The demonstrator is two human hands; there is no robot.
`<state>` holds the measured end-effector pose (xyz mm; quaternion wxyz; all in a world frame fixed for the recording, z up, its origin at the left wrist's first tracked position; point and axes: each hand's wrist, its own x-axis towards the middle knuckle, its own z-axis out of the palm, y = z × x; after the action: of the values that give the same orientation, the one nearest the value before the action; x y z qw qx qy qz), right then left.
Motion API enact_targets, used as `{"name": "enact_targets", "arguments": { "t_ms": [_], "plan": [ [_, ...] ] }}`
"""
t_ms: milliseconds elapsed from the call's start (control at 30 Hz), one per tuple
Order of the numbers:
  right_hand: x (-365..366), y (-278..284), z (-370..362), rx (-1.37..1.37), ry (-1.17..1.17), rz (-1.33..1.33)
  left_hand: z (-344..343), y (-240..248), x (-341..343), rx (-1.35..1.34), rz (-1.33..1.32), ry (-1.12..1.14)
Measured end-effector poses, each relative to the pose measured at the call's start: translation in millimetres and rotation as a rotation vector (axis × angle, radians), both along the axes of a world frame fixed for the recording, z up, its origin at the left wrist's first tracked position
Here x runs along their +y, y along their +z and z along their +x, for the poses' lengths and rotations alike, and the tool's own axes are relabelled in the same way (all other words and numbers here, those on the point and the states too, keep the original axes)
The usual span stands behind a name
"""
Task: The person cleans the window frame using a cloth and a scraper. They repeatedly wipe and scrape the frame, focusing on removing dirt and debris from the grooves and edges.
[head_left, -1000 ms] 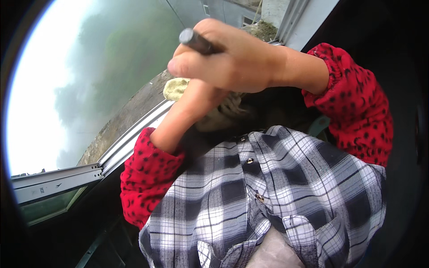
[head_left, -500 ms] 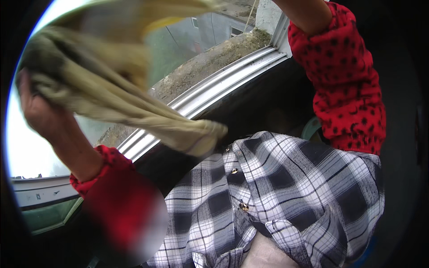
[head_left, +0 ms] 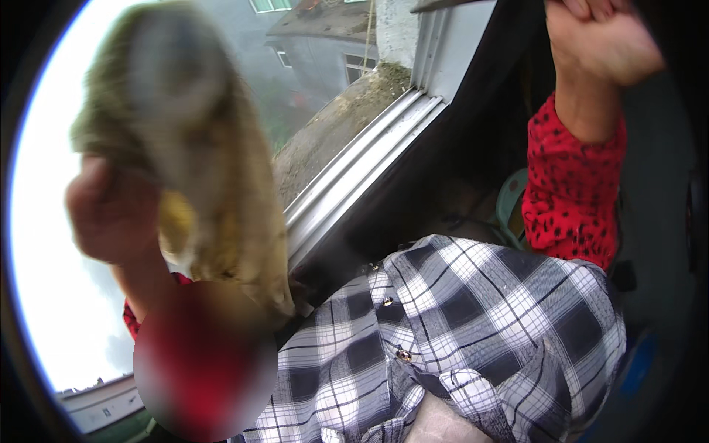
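My left hand (head_left: pixel 111 210) is raised on the left, clenched around a yellowish-green cloth (head_left: pixel 196 155). The cloth is bunched in my grip and hangs down to the right of the hand, its lower end near my chest, blurred. It is up against the window glass (head_left: pixel 44 221), bright sky behind it. My right hand (head_left: pixel 602 37) is up at the far right top edge, fingers curled shut on something at the frame edge; I cannot tell what, it is cut off. The metal window track (head_left: pixel 354 173) runs diagonally from near left to far right, between the two hands. Through the glass, grey buildings (head_left: pixel 325 44) far off. My red dotted sleeves (head_left: pixel 569 192) show on both arms, the left one blurred. A black-and-white plaid shirt (head_left: pixel 458 325) fills the near bottom.
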<state>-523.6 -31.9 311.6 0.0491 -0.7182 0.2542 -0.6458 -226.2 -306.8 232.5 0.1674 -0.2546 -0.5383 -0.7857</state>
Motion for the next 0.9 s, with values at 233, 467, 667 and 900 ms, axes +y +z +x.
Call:
{"name": "enact_targets", "arguments": {
  "t_ms": [233,467,667,900],
  "plan": [
    [73,-24,-4,-0.169,-0.053,0.118,-133,-44,51,0.127,-1.200,0.500],
    [96,-60,25,-0.226,-0.230,0.122,-149,-110,58,-0.031,-1.333,0.616],
    [82,-58,17,-0.270,-0.207,0.127,-122,-111,66,0.156,-1.336,0.814],
    [47,-42,8,-0.256,-0.143,0.223,-57,-114,67,-0.038,-1.402,0.830]
  ]
}}
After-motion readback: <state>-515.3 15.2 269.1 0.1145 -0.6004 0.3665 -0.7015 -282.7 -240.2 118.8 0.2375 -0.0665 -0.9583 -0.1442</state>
